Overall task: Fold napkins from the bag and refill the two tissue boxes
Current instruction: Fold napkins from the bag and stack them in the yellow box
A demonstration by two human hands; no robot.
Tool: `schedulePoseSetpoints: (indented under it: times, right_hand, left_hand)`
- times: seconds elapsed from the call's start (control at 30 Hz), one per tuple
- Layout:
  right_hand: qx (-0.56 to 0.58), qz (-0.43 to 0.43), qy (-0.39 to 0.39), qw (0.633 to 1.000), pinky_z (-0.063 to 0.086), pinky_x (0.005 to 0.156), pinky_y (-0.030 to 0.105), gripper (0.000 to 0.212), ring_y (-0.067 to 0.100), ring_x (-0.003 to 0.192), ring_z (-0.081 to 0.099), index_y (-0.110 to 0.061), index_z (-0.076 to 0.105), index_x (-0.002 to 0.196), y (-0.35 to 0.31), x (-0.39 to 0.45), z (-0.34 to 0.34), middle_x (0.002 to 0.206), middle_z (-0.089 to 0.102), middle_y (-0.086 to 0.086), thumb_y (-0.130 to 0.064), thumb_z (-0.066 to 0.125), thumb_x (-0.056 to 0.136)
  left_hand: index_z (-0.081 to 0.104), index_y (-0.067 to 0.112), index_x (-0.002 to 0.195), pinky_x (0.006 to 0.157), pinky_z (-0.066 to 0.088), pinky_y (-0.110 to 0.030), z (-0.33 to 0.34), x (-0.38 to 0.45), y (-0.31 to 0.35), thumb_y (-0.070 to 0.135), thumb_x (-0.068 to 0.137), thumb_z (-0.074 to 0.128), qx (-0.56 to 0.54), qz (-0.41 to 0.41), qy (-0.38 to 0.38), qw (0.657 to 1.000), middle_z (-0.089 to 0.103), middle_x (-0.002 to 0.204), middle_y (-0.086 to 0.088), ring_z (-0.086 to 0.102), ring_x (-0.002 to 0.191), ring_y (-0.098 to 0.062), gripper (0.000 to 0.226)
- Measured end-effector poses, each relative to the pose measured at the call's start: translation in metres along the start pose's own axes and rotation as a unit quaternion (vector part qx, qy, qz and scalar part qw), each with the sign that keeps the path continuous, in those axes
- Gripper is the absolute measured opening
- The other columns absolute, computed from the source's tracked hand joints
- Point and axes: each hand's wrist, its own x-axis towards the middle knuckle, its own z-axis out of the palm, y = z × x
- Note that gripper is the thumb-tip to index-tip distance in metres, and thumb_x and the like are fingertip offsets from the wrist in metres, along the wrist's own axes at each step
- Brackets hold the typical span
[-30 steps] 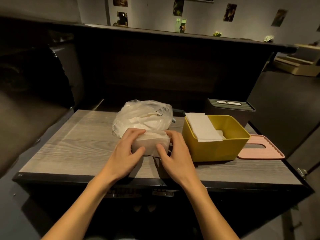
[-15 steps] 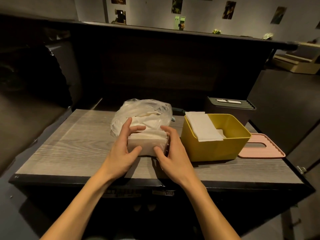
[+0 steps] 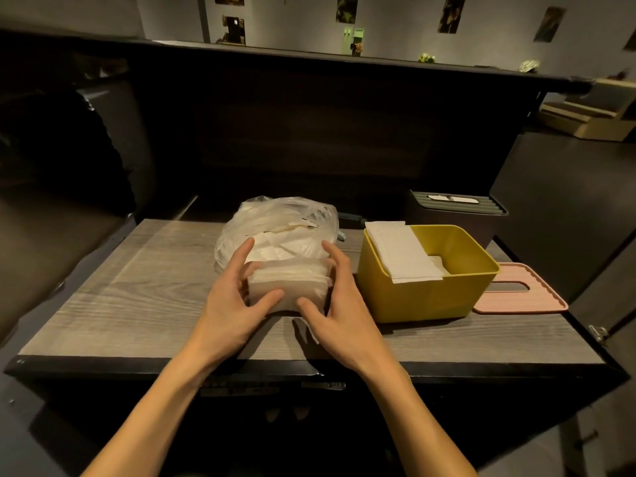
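A stack of white napkins point(image 3: 288, 283) stands on the wooden table point(image 3: 120, 297), just in front of a clear plastic bag point(image 3: 275, 222) with more napkins inside. My left hand point(image 3: 230, 297) grips the stack's left side, thumb at the front and fingers behind. My right hand point(image 3: 335, 304) grips its right side the same way. To the right stands an open yellow tissue box point(image 3: 426, 294) with a folded napkin point(image 3: 401, 251) draped over its left rim. Behind it is a dark tissue box point(image 3: 454, 211) with its slotted lid on.
A pink slotted lid point(image 3: 519, 297) lies flat on the table right of the yellow box. A dark counter wall point(image 3: 309, 132) rises behind the table. A scrap of plastic point(image 3: 304, 330) lies under my right hand. The table's front edge is close to me.
Both hands have lifted the napkin stack's near side and squared it, with fingers reaching further behind it. The bag and boxes have not moved.
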Motion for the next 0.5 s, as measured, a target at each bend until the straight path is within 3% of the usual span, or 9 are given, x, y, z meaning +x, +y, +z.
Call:
schedulePoseSetpoints:
  times: [0.1, 0.2, 0.3, 0.33, 0.4, 0.5]
  right_hand:
    - [-0.052, 0.0, -0.005, 0.999, 0.041, 0.119, 0.043, 0.074, 0.01, 0.144, 0.039, -0.049, 0.019, 0.152, 0.002, 0.001, 0.001, 0.158, 0.036, -0.012, -0.034, 0.066, 0.097]
    - [-0.082, -0.011, 0.027, 0.996, 0.046, 0.112, 0.039, 0.047, 0.005, 0.131, 0.047, -0.039, 0.037, 0.143, 0.004, 0.0, 0.0, 0.143, 0.047, -0.015, -0.032, 0.06, 0.102]
    - [-0.115, -0.033, 0.058, 0.991, 0.048, 0.105, 0.034, 0.024, -0.002, 0.115, 0.05, -0.031, 0.05, 0.127, -0.001, 0.0, 0.0, 0.124, 0.051, -0.016, -0.027, 0.057, 0.105]
    - [-0.118, -0.034, 0.063, 0.99, 0.049, 0.104, 0.032, 0.021, -0.003, 0.114, 0.05, -0.031, 0.051, 0.124, -0.004, -0.001, 0.0, 0.123, 0.049, -0.017, -0.026, 0.057, 0.105]
    - [-0.114, -0.04, 0.063, 0.991, 0.05, 0.103, 0.029, 0.021, -0.004, 0.115, 0.049, -0.031, 0.052, 0.125, -0.01, -0.003, -0.002, 0.124, 0.049, -0.018, -0.027, 0.058, 0.105]
    - [-0.095, -0.06, 0.052, 0.992, 0.05, 0.107, 0.027, 0.037, -0.002, 0.125, 0.051, -0.033, 0.048, 0.139, -0.031, -0.005, -0.009, 0.135, 0.054, -0.015, -0.033, 0.059, 0.104]
  left_hand:
    - [0.028, 0.034, 0.156, 0.103, 0.038, -0.009, 0.001, -0.002, 0.001, 0.024, 0.088, 0.08, 0.06, 0.003, -0.032, 0.998, 0.047, 0.139, 0.018, 0.051, 0.123, 0.008, 0.087]
    - [0.029, 0.039, 0.15, 0.093, 0.032, 0.003, 0.002, -0.002, 0.0, 0.024, 0.09, 0.077, 0.093, 0.006, -0.055, 0.994, 0.043, 0.137, 0.022, 0.043, 0.116, 0.026, 0.078]
    - [0.029, 0.044, 0.146, 0.097, 0.042, -0.011, -0.004, 0.001, -0.002, 0.018, 0.092, 0.075, 0.099, -0.011, -0.039, 0.994, 0.053, 0.136, 0.006, 0.055, 0.119, 0.001, 0.076]
    - [0.032, 0.042, 0.146, 0.101, 0.047, -0.02, -0.006, 0.001, 0.0, 0.015, 0.09, 0.077, 0.088, -0.025, -0.027, 0.995, 0.055, 0.135, 0.001, 0.058, 0.119, -0.008, 0.077]
    - [0.04, 0.033, 0.148, 0.104, 0.051, -0.032, -0.011, 0.001, 0.009, 0.008, 0.087, 0.078, 0.057, -0.046, -0.012, 0.997, 0.06, 0.129, 0.002, 0.061, 0.118, -0.009, 0.076]
    - [0.059, 0.036, 0.125, 0.093, 0.055, -0.025, -0.021, 0.003, 0.033, 0.009, 0.087, 0.077, 0.053, -0.043, -0.032, 0.997, 0.071, 0.109, 0.018, 0.067, 0.106, -0.001, 0.05]
